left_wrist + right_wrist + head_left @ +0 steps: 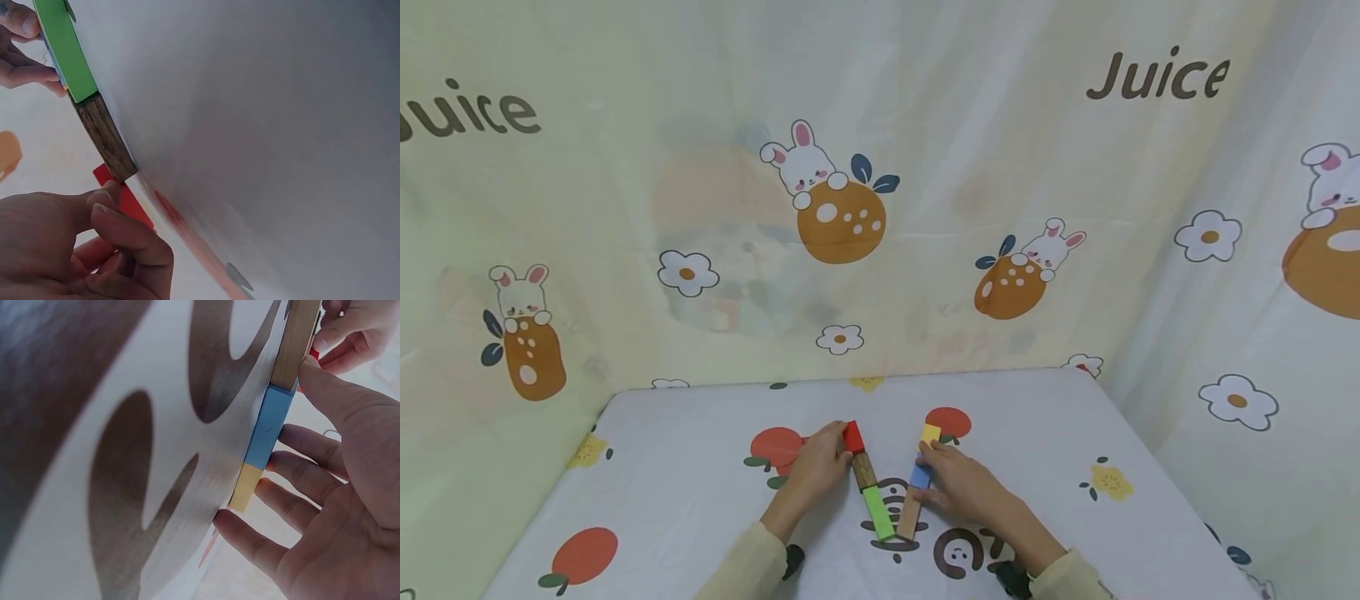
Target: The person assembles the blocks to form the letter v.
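Two rows of blocks form a V on the table, their near ends close together. The left row runs from a red block [853, 437] at the far end through a dark wood-grain block [864, 471] to a green block [877, 513]. In the right row, a yellow block [930, 433] is farthest, then a blue block [920, 477], then a light wooden block [907, 517]. My left hand [821, 463] pinches the red block, which sits askew to its neighbour in the left wrist view. My right hand [972, 486] touches the right row with spread fingers [300, 475], the thumb at the wooden block.
A white tablecloth [685, 500] with printed fruit and flowers covers the table. Behind it hangs a pale printed curtain [925, 317], with more curtain at both sides.
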Tool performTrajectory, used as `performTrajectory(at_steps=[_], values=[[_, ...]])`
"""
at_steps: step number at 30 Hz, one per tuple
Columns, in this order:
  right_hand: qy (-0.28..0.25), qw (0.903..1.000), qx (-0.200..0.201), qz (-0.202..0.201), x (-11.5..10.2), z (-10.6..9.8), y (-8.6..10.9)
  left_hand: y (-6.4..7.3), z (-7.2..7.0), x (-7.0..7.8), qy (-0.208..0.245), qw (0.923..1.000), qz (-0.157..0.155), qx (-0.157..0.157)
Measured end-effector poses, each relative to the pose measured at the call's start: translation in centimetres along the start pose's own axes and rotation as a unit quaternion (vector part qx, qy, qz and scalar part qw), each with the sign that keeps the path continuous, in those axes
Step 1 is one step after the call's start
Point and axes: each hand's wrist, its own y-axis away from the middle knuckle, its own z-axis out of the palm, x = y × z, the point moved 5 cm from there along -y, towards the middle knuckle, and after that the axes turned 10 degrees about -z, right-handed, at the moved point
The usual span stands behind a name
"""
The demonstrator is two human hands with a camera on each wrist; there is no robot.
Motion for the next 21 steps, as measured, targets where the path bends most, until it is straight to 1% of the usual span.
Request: performTrajectory(at_steps=[10,18,21], values=[[-0.004,1.0,-0.002,0.007,-0.18,-0.06,0.07,-0.08,0.01,-0.31,0.021,0.9996,-0.008,-0.015],[-0.002,1.0,0.006,0.004,-0.17,-0.08,0.03,-0.14,-0.2,-0.52,0.035,0.999,-0.001,-0.027],[-0.001,1.0,0.007,0.003,-0.15,-0.03,0.02,-0.15,-0.12,-0.72,0.038,0.9987,-0.006,-0.033]])
